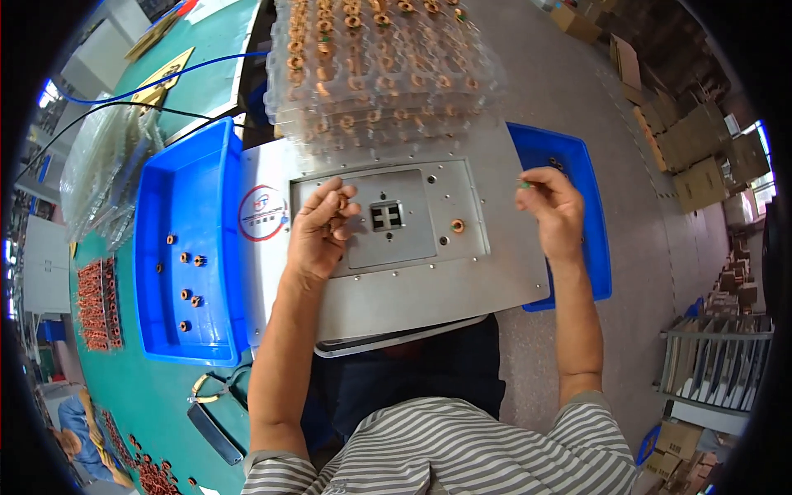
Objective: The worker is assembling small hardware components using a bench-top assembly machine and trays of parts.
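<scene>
My left hand (pixel 322 227) is over the metal plate, its fingers curled round several small copper-wound ring coils (pixel 341 203). My right hand (pixel 554 210) is raised at the plate's right side, thumb and fingertips pinching a small part with a green bit (pixel 524 185); most of it is hidden by the fingers. One loose copper coil (pixel 458 225) lies on the silvery metal plate (pixel 412 289) between my hands. Left of that coil, a small square opening (pixel 385 216) with dark slots sits in the plate's recessed panel.
On the left, a blue bin (pixel 198 165) holds several loose coils. Another blue bin (pixel 596 247) is partly under the plate's right side. Stacked clear plastic trays (pixel 371 82) full of coils stand at the far edge. Pliers (pixel 210 385) lie on the green table (pixel 148 371). Another person is at lower left.
</scene>
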The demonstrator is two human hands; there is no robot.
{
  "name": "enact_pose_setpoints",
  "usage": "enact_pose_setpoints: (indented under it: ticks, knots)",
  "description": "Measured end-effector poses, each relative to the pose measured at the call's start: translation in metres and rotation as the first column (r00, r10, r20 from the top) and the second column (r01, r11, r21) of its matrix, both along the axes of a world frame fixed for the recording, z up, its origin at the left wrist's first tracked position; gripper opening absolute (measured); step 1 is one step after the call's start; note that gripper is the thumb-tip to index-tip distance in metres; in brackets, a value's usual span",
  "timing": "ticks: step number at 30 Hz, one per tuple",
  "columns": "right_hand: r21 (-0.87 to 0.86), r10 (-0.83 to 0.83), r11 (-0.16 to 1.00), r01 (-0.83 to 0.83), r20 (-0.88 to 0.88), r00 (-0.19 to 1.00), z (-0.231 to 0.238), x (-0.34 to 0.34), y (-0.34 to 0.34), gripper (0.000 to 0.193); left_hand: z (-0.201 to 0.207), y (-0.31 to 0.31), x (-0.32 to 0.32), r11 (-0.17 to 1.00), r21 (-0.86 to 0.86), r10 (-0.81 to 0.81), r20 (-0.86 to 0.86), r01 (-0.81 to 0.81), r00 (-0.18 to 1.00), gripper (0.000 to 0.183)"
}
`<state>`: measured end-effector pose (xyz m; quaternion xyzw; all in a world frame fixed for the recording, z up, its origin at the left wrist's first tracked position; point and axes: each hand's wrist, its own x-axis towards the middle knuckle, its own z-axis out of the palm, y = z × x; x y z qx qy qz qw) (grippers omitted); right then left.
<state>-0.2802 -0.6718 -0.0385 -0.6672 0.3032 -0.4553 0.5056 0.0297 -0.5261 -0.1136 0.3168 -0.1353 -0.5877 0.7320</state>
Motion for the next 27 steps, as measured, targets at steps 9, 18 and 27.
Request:
enact_pose_setpoints:
  ticks: [9, 18, 27]
  knots:
    - [-0.162, -0.292, 0.956, 0.244, -0.606, 0.740, -0.077, -0.157, -0.063, 0.019, -0.015, -0.022, -0.029, 0.996, -0.045, -0.076, 0.001, 0.076, 0.997, 0.027]
    - [-0.327, -0.190, 0.945, -0.016, -0.589, 0.785, -0.011, -0.080, -0.023, 0.027, 0.002, 0.001, -0.016, 0.996, 0.093, -0.001, 0.127, -0.011, 0.992, 0.024]
    - [-0.382, 0.057, 0.754, -0.534, -0.772, 0.633, -0.016, 0.019, 0.029, 0.026, 0.102, 0.094, 0.014, 0.950, 0.205, 0.069, 0.600, -0.237, 0.797, 0.026]
